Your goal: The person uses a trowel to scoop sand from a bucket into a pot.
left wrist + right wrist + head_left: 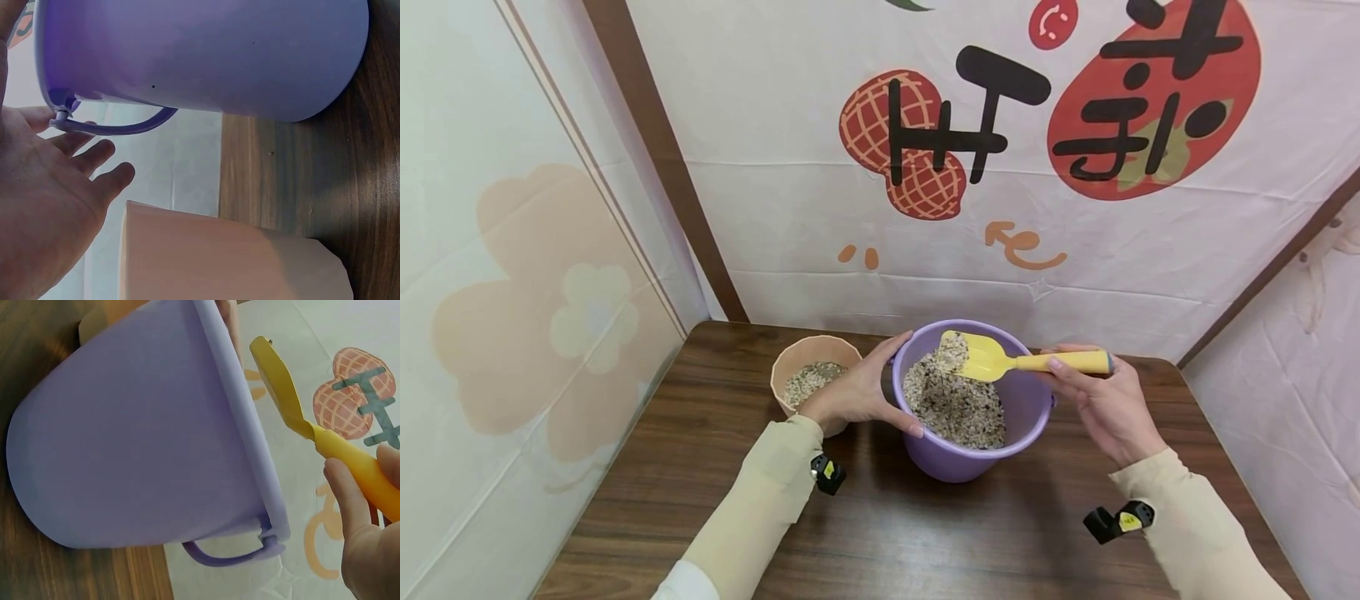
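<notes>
A purple bucket [952, 462] stands on the table, partly filled with a speckled grainy mix [958, 417]. My left hand [865, 390] rests against the bucket's left rim with thumb and fingers spread. In the left wrist view its other fingers [115, 180] hang loose near the bucket's folded handle [125, 130]. My right hand [1116, 408] grips the yellow handle of a scoop [987, 358] above the bucket. Some of the mix lies in the scoop's tip. The right wrist view shows the scoop [281, 387] apart from the rim.
Left of the bucket, a peach-coloured bowl [784, 360] holds similar grains, partly hidden behind my left wrist. A wooden table [917, 546] lies below. Printed cloth walls [775, 217] rise behind it and at both sides.
</notes>
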The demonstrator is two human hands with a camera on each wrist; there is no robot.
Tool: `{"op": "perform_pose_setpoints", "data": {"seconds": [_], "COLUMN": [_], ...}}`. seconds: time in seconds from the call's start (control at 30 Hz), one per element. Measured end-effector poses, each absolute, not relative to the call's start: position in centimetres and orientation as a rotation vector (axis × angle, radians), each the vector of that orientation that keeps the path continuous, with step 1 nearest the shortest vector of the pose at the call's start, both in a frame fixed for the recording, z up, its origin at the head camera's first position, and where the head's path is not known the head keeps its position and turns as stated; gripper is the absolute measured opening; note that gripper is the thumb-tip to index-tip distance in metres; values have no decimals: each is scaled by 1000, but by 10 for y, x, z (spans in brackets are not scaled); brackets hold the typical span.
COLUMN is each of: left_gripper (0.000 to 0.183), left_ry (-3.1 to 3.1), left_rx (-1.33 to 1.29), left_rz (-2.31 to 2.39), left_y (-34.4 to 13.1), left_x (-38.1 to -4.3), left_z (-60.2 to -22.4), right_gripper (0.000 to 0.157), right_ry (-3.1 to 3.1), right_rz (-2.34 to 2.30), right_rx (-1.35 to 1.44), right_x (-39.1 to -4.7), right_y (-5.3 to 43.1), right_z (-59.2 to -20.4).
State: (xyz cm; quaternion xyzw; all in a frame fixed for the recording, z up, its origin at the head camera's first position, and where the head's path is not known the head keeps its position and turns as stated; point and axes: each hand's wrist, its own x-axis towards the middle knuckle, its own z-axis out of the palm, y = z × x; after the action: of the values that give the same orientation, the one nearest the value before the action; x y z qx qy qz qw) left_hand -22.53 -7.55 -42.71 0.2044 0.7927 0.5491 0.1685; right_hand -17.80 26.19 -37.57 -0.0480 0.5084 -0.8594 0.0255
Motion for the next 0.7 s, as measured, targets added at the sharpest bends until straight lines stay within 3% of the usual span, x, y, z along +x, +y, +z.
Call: {"op": "perform_pose_setpoints", "data": {"seconds": [0.7], "left_gripper": [141], "left_ry": [2418], "left_rx": [739], "left_rz": [1430], "left_y": [-79], "left_x": [-229], "left_z": [-421], "right_gripper": [21], "right_ry": [1575], "right_rz": [-2656], "right_rx": [-171], "right_x": [-175], "right_y": [270], "right_z": [-378]}}
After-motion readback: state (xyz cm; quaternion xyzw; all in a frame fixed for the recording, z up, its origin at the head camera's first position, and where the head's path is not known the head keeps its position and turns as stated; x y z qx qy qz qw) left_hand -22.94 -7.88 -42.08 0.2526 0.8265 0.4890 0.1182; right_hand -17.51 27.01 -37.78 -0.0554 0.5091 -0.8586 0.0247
